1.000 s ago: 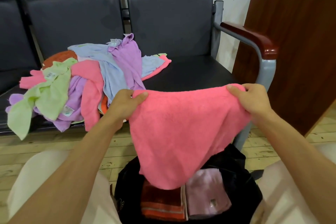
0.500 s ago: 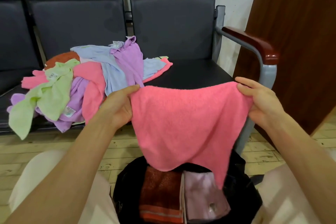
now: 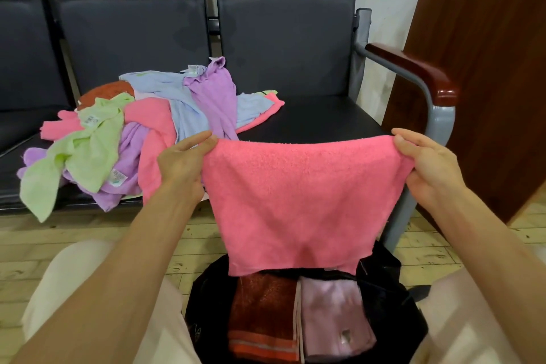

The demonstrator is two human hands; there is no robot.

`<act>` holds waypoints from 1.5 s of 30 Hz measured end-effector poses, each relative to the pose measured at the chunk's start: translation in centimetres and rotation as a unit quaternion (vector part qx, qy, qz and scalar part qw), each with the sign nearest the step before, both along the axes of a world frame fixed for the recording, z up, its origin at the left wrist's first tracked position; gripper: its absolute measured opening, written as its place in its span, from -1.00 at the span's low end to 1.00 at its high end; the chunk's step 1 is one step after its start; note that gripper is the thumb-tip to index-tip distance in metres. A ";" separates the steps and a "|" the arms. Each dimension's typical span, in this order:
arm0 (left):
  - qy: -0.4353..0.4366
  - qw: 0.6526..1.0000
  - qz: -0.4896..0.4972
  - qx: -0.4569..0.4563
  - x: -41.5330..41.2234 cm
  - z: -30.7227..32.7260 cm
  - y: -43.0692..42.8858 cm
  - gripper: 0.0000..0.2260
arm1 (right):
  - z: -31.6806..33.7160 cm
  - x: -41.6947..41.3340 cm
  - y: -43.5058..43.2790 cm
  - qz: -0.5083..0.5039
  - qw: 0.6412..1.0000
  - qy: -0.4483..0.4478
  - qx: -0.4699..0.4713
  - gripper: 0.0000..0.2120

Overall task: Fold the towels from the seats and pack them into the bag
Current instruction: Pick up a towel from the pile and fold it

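The pink towel (image 3: 298,201) is hanging in mid-air, stretched out flat between two hands, directly above the open black bag (image 3: 387,298) on the floor. The left hand (image 3: 180,165) is pinching the top left corner, its grip grasping the cloth between thumb and fingers; the right hand (image 3: 428,168) is doing the same at the top right corner, fingers curling over the edge. The towel's lower edge is dangling just over the bag's mouth. Inside the bag, a folded rust-orange towel (image 3: 263,316) is lying beside a folded pale pink towel (image 3: 334,316), the two touching side by side. Behind the left hand, a loose heap of towels (image 3: 133,139) is sprawling across the dark seats (image 3: 319,118): green, purple, light blue, pink and a rust one at the back, with one green end drooping over the seat's front edge. On the right, the seat's grey metal armrest (image 3: 437,115) with its red-brown wooden cap is standing just behind the right hand, and a brown wooden panel (image 3: 487,68) is leaning against the wall beyond it.
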State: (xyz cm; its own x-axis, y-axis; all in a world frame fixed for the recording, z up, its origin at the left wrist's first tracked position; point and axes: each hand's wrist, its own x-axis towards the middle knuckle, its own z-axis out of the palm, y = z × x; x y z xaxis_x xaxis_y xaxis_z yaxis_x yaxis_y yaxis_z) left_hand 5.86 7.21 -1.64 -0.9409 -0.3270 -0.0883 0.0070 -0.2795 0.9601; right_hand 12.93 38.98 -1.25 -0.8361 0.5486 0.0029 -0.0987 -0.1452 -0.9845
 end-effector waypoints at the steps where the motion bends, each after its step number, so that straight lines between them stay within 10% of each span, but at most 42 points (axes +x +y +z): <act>1: -0.024 0.996 -0.033 0.077 -0.1 0.0 0.0 -0.71 | -0.1 -0.1 0.1 -0.002 1.000 0.000 0.000 -0.81; 6: -0.095 0.963 -0.121 0.223 -0.7 -0.1 -0.5 -0.63 | -0.3 -0.5 0.0 0.001 0.999 -0.003 0.050 -0.64; 16: -0.085 0.987 -0.113 0.081 -1.5 -0.8 -0.8 -0.68 | -0.3 -0.1 -0.4 -0.047 0.991 -0.024 0.125 -0.92; 30: 0.045 0.976 0.037 -0.208 -0.8 -0.8 -0.5 -0.69 | -0.2 0.1 0.1 -0.085 0.928 -0.067 0.357 -0.72; 45: 0.176 0.857 0.085 -0.476 -1.6 11.9 -1.8 -0.85 | 10.1 -0.7 0.4 -0.153 0.882 -0.015 0.445 -0.76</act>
State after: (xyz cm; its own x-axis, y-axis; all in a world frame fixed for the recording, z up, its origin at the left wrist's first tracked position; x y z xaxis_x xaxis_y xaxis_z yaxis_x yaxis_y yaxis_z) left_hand 4.27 5.37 10.24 -0.7860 -0.2270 0.5751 0.3070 0.6641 0.6817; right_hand 12.21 39.38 8.82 -0.6559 0.5407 0.5267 0.0292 0.7154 -0.6981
